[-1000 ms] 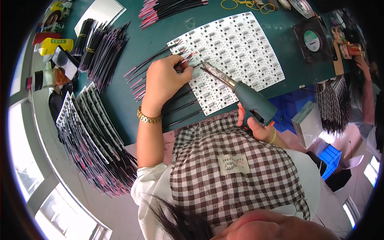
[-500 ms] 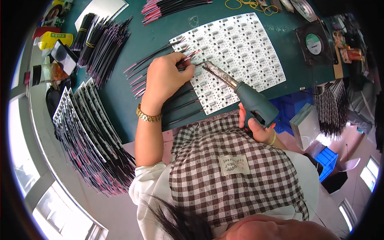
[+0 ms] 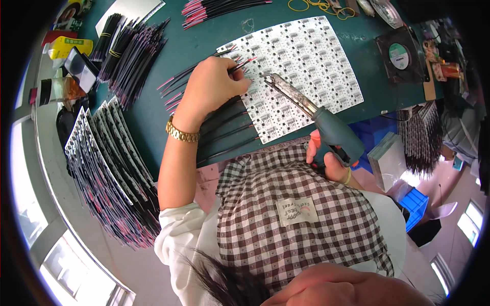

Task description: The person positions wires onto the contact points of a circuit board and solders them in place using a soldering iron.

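Note:
My left hand (image 3: 217,84) pinches a black-sleeved wire (image 3: 242,65) with a reddish end, over the left edge of a white circuit board panel (image 3: 306,61). Similar black wires (image 3: 229,130) lie along that edge, their tips on the panel and their tails running left under my hand and wrist. In my right hand (image 3: 332,166), low at the right, is a dark green soldering gun (image 3: 337,133). Its metal barrel slants up to the left, and the bent tip hovers at or just over the panel, a little right of my left fingers. Whether it touches is unclear.
Bundles of black wires (image 3: 135,61) lie at the back left, with more (image 3: 219,11) at the far edge. Wired panels (image 3: 107,168) stand at the left. A solder spool (image 3: 399,56) sits at the right, near yellow rubber bands (image 3: 326,6) and a blue crate (image 3: 414,204).
My left hand has shifted slightly up and left, with the wire's end lifted off to the upper right. The soldering gun has moved a little right, its tip farther from my fingers.

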Motion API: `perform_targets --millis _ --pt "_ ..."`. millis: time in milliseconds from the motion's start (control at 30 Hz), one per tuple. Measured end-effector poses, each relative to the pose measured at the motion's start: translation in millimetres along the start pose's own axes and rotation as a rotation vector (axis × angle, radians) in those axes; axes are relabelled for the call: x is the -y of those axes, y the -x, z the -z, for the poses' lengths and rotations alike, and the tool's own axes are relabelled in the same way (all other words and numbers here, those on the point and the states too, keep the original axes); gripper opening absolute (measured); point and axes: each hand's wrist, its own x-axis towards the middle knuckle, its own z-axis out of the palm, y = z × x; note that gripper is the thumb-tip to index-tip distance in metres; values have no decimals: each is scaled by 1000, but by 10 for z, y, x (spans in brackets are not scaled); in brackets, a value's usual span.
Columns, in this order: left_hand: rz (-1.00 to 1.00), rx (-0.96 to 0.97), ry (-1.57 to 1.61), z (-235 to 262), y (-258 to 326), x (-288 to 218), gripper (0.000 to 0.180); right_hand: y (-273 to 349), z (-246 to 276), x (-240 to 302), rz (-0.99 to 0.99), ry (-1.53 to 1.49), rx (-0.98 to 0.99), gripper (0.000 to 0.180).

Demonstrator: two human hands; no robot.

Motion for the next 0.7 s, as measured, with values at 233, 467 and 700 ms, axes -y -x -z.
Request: perform_targets --millis 233,467,700 --pt "-5 55 -6 -1 -28 27 21 61 -2 -1 -108 32 -20 41" --pt "-42 3 3 -25 20 37 20 28 -90 8 -170 189 -35 52" --pt "-42 17 -36 -27 5 35 24 38 21 -48 -169 310 25 49"
